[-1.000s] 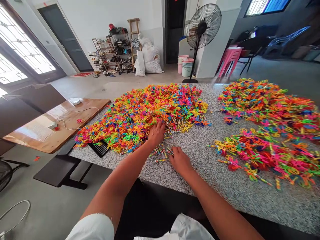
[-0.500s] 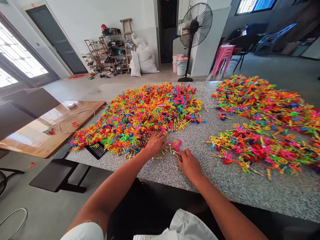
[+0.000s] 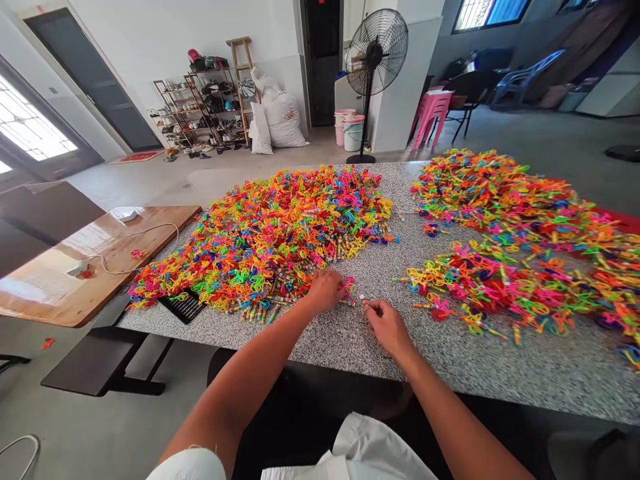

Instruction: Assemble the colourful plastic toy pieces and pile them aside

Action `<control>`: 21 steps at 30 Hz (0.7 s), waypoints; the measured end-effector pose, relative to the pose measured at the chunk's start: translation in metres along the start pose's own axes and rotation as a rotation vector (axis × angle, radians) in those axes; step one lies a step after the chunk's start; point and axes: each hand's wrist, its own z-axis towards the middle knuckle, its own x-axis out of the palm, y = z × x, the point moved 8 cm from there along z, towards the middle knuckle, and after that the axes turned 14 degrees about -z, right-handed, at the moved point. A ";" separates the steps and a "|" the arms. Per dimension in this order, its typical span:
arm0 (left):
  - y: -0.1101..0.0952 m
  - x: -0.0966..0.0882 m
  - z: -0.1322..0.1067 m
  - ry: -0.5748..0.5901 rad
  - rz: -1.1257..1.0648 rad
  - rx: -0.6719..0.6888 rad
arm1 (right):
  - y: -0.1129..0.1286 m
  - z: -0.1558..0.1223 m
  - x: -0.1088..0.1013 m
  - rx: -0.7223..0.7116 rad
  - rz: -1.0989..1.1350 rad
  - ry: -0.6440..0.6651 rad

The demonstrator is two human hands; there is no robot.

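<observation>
A large heap of small bright plastic loops on short patterned sticks lies on the speckled stone table. My left hand is at the heap's near right edge, fingers curled down. Pink loops show just past its fingertips, and whatever it grips is hidden. In front of me, my right hand pinches a short stick with a white end between thumb and forefinger, a little right of my left hand. Loose sticks stick out along the heap's near side.
A second spread of looped pieces covers the table's right side. At the left, a black slotted tray sits partly under the heap, beside a lower wooden table. A standing fan is behind the stone table.
My left hand has shifted slightly right, nearer my right hand, and its fingers have curled in more. The white-ended stick now shows in my right hand. The view has turned a little right.
</observation>
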 end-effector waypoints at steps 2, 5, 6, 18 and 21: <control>-0.002 -0.005 -0.001 -0.050 -0.065 0.019 | -0.006 0.000 -0.001 0.063 0.123 0.018; -0.007 -0.013 -0.006 -0.111 -0.204 0.023 | -0.002 -0.001 0.001 0.065 0.251 0.051; -0.007 -0.014 -0.008 -0.110 -0.250 0.007 | 0.001 -0.001 0.002 0.049 0.277 0.055; -0.038 -0.002 -0.011 -0.078 0.129 -0.042 | -0.021 0.004 -0.025 0.055 0.098 -0.211; -0.057 0.024 -0.002 0.051 0.184 0.038 | -0.025 0.003 -0.029 0.056 0.114 -0.247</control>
